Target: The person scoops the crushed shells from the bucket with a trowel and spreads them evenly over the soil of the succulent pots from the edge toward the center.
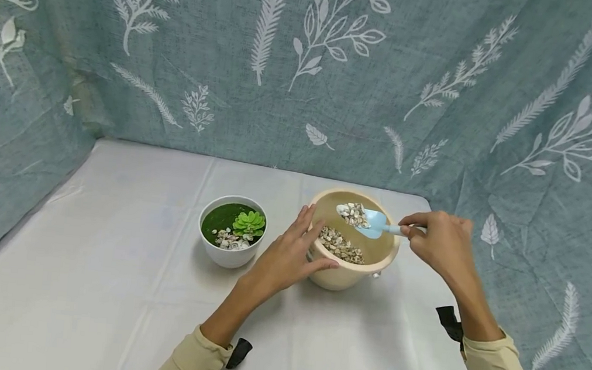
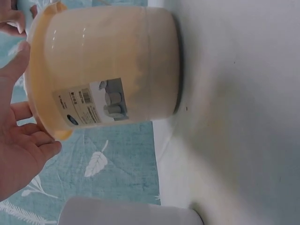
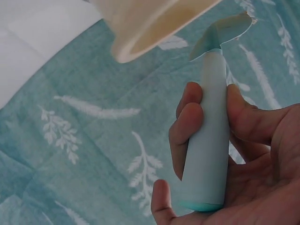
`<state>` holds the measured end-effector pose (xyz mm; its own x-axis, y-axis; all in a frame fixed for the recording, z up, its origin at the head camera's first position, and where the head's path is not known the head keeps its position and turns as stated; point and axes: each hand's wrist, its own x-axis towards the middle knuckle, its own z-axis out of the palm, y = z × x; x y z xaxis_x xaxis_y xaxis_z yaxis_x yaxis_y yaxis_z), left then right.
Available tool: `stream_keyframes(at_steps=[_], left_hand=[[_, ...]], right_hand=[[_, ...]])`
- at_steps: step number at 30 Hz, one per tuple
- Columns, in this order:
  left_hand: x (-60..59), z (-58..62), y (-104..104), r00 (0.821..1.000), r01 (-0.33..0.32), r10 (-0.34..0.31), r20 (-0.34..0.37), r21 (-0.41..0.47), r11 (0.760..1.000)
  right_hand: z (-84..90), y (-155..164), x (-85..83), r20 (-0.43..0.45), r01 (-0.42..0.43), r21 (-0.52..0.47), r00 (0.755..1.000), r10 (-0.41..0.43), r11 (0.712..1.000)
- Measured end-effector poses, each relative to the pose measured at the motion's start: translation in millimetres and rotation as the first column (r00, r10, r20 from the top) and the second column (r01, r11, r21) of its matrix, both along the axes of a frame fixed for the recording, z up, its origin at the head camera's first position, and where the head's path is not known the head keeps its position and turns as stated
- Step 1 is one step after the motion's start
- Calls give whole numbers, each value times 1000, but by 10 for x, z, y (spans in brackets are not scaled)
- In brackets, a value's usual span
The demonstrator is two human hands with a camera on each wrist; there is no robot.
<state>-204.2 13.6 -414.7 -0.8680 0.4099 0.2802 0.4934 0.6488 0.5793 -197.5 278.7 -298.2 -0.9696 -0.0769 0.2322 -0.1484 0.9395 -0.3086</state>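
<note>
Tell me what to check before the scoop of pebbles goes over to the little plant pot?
1. Scoop loaded with pebbles: ok.
2. Right hand grips the scoop handle: ok.
3. Left hand steadies the tub: ok, fingers on its side.
4. Scoop level, nothing spilling: cannot tell.
5. White pot upright, beside the tub: ok.
6. Room in the pot by the plant: ok, green still shows.

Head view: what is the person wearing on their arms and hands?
Both hands, left hand and right hand, are bare, without gloves. Long beige sleeves end near the wrists. A black strap sits by each cuff. No rings or markings show on the fingers.
</note>
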Motion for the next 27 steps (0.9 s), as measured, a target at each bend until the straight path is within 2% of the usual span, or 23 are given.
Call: stream_keyframes(at_steps=[5, 9, 13, 15, 17, 20, 22, 24, 27], left_hand=[[21, -7, -166, 999, -5, 5, -31, -3, 1000], [75, -2, -346, 995, -30, 32, -94, 22, 999], [106, 16, -642, 978, -67, 87, -191, 108, 992], [116, 0, -824, 969, -116, 147, -197, 160, 980], [132, -42, -1006, 964, -191, 223, -144, 205, 960], [158, -132, -1230, 954, -296, 299, 20, 219, 930], [169, -190, -1338, 941, -330, 306, 144, 189, 925], [176, -236, -1419, 925, -333, 290, 244, 158, 930], [184, -270, -1502, 904, -340, 281, 322, 141, 930]], right_hand=[[47, -180, -14, -5, -54, -11, 999, 54, 998], [66, -355, -44, -21, -94, 6, 995, 94, 996], [31, -568, -90, -50, -153, 25, 987, 154, 988], [-8, -689, -111, -58, -189, 29, 980, 190, 982], [-51, -821, -124, -54, -228, 27, 972, 229, 973], [-99, -1032, -150, -43, -276, 40, 960, 277, 960], [-116, -1185, -177, -34, -301, 51, 952, 303, 952], [-125, -1347, -210, -15, -328, 61, 944, 329, 943], [-140, -1591, -265, 19, -365, 76, 931, 365, 928]])
